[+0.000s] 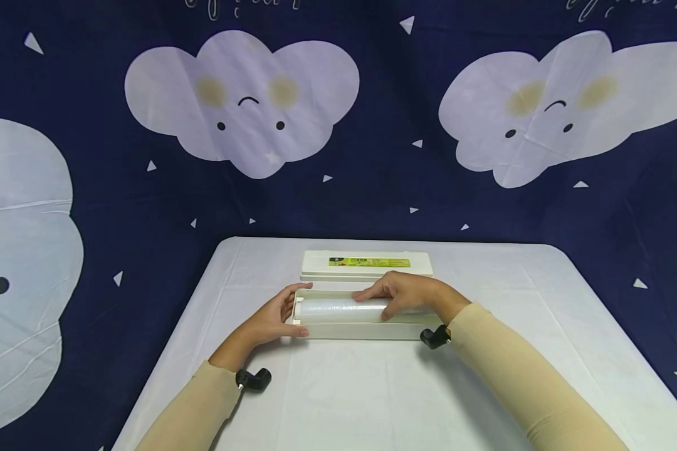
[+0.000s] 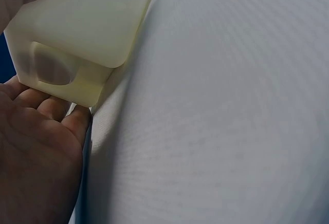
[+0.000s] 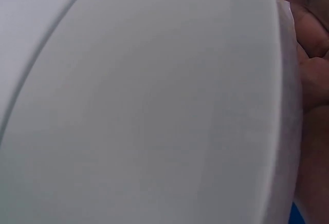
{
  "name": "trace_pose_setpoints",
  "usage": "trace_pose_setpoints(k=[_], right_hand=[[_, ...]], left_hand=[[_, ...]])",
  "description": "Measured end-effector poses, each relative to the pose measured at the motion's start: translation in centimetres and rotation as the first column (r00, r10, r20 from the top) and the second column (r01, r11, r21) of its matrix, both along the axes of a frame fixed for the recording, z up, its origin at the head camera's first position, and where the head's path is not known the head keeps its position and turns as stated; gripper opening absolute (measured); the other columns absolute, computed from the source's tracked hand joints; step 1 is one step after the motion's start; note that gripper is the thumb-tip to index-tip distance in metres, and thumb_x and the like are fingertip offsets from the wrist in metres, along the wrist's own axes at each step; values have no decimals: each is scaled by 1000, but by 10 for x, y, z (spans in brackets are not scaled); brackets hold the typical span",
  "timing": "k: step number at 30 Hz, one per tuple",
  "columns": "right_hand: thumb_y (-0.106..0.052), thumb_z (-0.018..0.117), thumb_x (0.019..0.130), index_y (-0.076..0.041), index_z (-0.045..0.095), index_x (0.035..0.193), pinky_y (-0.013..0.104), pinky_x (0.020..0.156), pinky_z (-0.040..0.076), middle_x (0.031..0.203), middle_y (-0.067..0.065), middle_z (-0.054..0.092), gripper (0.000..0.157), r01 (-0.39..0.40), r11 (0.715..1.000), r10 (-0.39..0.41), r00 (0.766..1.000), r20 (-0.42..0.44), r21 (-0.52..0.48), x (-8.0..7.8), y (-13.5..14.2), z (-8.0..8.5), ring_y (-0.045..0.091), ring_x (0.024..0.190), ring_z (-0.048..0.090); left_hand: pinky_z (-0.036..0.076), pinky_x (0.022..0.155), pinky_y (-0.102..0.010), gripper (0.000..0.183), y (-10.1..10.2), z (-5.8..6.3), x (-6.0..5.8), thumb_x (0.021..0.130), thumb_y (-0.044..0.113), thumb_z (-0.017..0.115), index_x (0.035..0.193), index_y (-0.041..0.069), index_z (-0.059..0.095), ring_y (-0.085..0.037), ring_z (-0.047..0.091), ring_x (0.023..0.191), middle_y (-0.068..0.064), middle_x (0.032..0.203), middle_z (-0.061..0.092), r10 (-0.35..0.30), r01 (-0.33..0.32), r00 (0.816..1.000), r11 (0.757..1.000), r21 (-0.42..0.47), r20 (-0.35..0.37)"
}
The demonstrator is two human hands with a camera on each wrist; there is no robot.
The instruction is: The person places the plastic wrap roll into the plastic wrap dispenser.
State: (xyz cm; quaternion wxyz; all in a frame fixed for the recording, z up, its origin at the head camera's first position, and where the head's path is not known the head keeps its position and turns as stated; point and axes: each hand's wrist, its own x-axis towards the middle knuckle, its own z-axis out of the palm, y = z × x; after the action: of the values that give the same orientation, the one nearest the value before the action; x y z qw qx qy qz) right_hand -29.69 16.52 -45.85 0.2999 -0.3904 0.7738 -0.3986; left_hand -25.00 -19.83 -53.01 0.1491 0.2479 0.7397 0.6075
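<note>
A long off-white plastic box [image 1: 367, 331] lies lengthwise on the table, its top uncovered. Inside it is a roll of clear cling film [image 1: 335, 309]. My left hand [image 1: 266, 321] holds the box's left end, thumb on the front wall and fingers round the end and back. In the left wrist view those fingers touch the end wall [image 2: 85, 82] beside a rounded recess. From above, my right hand [image 1: 412, 293] grips the roll toward its right part, thumb in front and fingers behind. The box's front wall [image 3: 154, 106] fills most of the right wrist view, hiding much of that grip.
Just behind the box lies its off-white lid [image 1: 316, 259], with a yellow-green label [image 1: 372, 262]. A white cloth covers the table [image 1: 338, 394]. Behind the far edge hangs a dark blue curtain [image 1: 383, 207] with pale clouds. Black wrist cameras sit at both sleeves.
</note>
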Motion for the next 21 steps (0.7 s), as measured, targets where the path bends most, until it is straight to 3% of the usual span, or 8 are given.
trace_pose_setpoints(k=[21], right_hand=[[15, 84, 76, -12, 70, 139, 30, 114, 40, 148, -1, 58, 70, 48, 999, -48, 999, -24, 18, 7, -1, -2, 16, 142, 48]], left_hand=[[38, 115, -26, 107, 0, 0, 0, 75, -2, 95, 162, 11, 35, -28, 50, 138, -15, 152, 51, 10, -10, 1000, 1000, -4, 7]])
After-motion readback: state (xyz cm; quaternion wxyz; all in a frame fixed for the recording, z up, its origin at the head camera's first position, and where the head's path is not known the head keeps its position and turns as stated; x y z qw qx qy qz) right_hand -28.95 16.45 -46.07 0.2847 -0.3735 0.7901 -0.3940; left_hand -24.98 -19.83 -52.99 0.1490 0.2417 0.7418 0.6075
